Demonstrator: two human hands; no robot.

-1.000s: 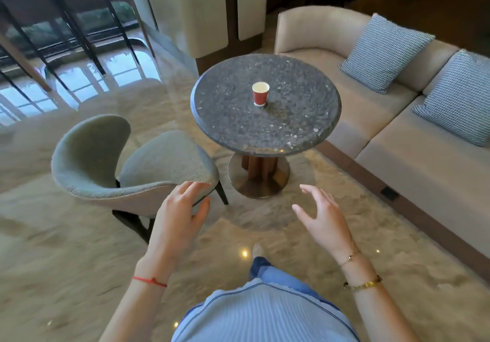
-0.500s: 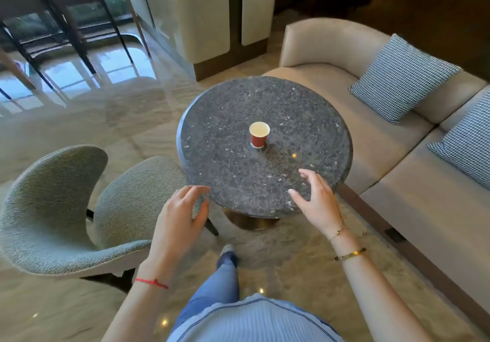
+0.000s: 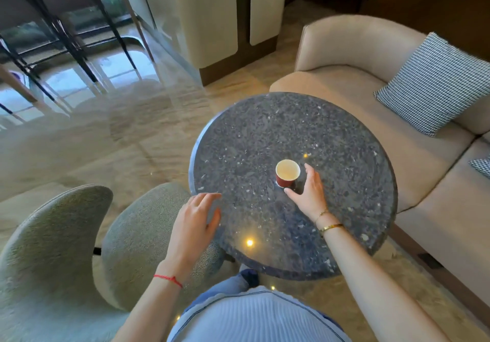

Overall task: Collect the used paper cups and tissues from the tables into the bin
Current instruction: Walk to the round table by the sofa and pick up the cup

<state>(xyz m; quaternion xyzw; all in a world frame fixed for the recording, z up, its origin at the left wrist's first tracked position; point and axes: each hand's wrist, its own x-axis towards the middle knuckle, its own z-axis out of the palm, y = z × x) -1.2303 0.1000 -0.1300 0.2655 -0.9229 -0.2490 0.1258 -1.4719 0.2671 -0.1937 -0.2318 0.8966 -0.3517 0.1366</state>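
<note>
Red paper, cream inside: 1 paper cup (image 3: 287, 173) stands upright near the middle of the round bench (image 3: 238, 134), a dark speckled stone top with a polished face that throws back small ceiling lights. The cup looks empty from above.

At about 3 o'clock from the cup the right hand (image 3: 309, 190) curves in around it, thumb low by the cup's base at 6 o'clock and fingers reaching past its side at 3 o'clock. The grip is spread wide, not yet closed on the cup; whether the thumb tip touches the base I cannot tell. 2 thin gold bracelets (image 3: 330, 226) sit on that wrist.

At 8 o'clock from the cup the left hand (image 3: 196, 222) hovers over the bench edge, fingers loosely apart and holding nothing. A red string (image 3: 168, 279) circles its wrist.

A grey-green upholstered chair (image 3: 66, 248) stands just beside the bench at 8 o'clock. A beige sofa (image 3: 424, 195) runs along from 1 to 4 o'clock, with a houndstooth cushion (image 3: 429, 84) leaning on its back. Pale marble floor (image 3: 92, 142) spreads away at 10 o'clock. The person's light blue ribbed top (image 3: 254, 317) fills the near edge at 6 o'clock.
</note>
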